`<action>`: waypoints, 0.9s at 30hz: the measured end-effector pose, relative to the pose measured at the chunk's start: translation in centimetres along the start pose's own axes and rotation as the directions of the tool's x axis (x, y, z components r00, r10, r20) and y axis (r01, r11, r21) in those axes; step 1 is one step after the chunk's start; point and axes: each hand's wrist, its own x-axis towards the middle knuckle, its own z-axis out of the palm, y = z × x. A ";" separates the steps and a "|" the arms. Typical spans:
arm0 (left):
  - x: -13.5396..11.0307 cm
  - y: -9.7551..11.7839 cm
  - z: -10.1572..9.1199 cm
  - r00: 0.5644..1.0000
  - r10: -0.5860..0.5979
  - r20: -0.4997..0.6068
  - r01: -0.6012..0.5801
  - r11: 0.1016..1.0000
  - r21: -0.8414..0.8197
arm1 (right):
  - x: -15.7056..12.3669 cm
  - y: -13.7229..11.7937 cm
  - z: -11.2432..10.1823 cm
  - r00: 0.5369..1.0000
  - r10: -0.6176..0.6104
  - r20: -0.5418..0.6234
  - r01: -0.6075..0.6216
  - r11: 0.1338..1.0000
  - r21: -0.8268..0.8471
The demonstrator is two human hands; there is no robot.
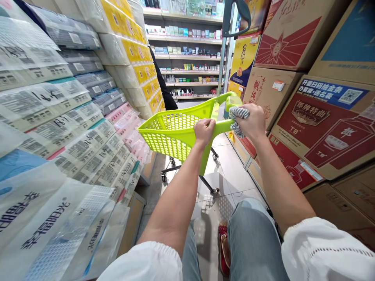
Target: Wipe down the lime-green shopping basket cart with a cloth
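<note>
A lime-green shopping cart stands on the tiled floor of a narrow shop aisle, directly ahead of the person and slightly tilted in the head view. Its perforated basket is carried on a dark wheeled frame.

The left hand is closed around the green handle near its middle, knuckles upward. The right hand is closed on a striped cloth, which is bunched against the right end of the handle. Whether the fingers also wrap the handle itself cannot be told. Both forearms are extended, with white sleeves at the lower edge.

To the left of the cart, wrapped paper-goods packs are stacked high along the aisle. To the right, printed cardboard cartons are stacked just beside the right hand. A metal pole rises behind the cart. Product shelves close the far end of the aisle. A red shoe is visible on the floor between the person's legs.
</note>
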 end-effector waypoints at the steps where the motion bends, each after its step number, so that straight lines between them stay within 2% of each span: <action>1: 0.0 -0.2 -0.2 1.000 0.003 0.004 -0.003 1.000 -0.011 | 0.5 0.7 -0.1 1.000 0.006 0.026 -0.007 0.999 0.049; 5: 0.1 -1.0 -1.3 0.998 -0.002 0.057 0.004 0.999 -0.036 | 1.4 1.7 -0.5 0.992 0.014 0.125 -0.039 0.978 0.207; 8: 0.2 -0.5 -2.5 0.998 0.000 0.057 -0.003 0.999 0.052 | 1.3 0.9 -0.7 0.990 0.009 0.138 -0.040 0.973 0.226; 11: 0.4 1.8 -3.2 0.994 0.094 0.054 -0.102 0.978 0.184 | 0.7 -0.2 -0.8 0.993 -0.010 0.120 -0.012 0.983 0.183; 13: 0.6 4.2 -3.0 0.989 0.112 0.101 -0.132 0.966 0.222 | 0.3 -1.0 -0.7 0.994 -0.026 0.105 0.008 0.985 0.174; 15: 0.6 6.3 -2.4 0.979 0.002 0.204 -0.054 0.967 0.250 | -0.3 -1.5 -0.5 0.996 -0.042 0.083 0.025 0.981 0.194; 17: 0.5 7.6 -1.8 0.973 -0.125 0.196 0.061 0.951 0.302 | -0.8 -1.7 -0.1 0.996 -0.066 0.066 0.049 0.972 0.232; 18: 0.3 7.9 -1.6 0.975 -0.138 0.172 0.076 0.944 0.322 | -0.9 -1.6 0.1 0.994 -0.086 0.063 0.067 0.966 0.251; 23: -0.8 6.7 -2.5 0.992 -0.032 0.126 -0.015 0.934 0.357 | 0.2 0.1 1.4 0.976 -0.190 0.102 0.153 0.943 0.295; 27: -1.3 5.7 -3.7 0.996 0.003 0.088 -0.031 0.947 0.320 | 1.5 1.7 2.6 0.984 -0.149 0.094 0.119 0.956 0.270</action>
